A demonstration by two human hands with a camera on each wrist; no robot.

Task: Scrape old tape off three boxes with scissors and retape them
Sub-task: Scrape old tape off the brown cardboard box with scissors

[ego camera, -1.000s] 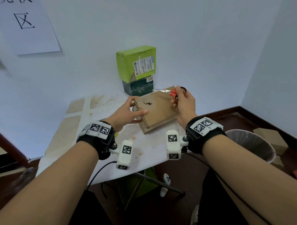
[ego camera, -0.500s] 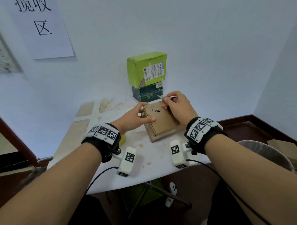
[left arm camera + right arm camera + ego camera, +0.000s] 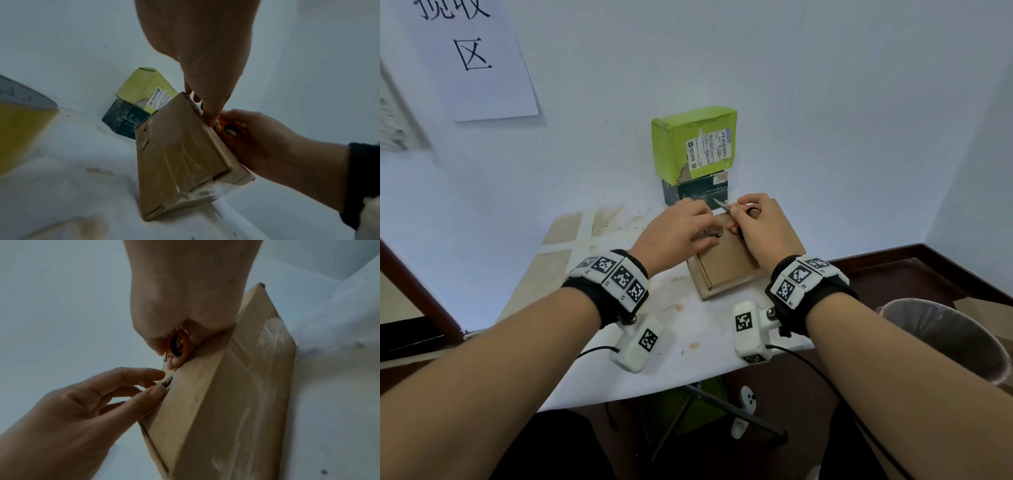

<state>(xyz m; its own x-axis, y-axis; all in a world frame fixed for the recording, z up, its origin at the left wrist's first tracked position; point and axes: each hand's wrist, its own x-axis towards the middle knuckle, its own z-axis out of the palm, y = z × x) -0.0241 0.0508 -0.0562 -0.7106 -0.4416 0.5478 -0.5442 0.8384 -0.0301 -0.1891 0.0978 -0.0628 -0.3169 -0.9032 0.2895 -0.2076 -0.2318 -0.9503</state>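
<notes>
Hands worked a flat brown box [image 3: 736, 263] near the table's [image 3: 688, 356] right edge.
Right hand [image 3: 760, 229] gripped orange-handled scissors [image 3: 177, 345] (blade toward the stacked boxes [image 3: 695, 150]); left hand's [image 3: 674, 233] straight fingers pressed glossy taped cardboard.

Cardboard box [image 3: 726, 267] mid-frame on the table [image 3: 585, 308], two stacked boxes [image 3: 695, 157] behind it against the wall, bin [image 3: 945, 329] lower right, paper sign [image 3: 476, 58] upper left.

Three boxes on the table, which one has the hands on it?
The flat brown box at the front: left hand and right hand rest on it. The green box sits untouched atop the dark box.
</notes>
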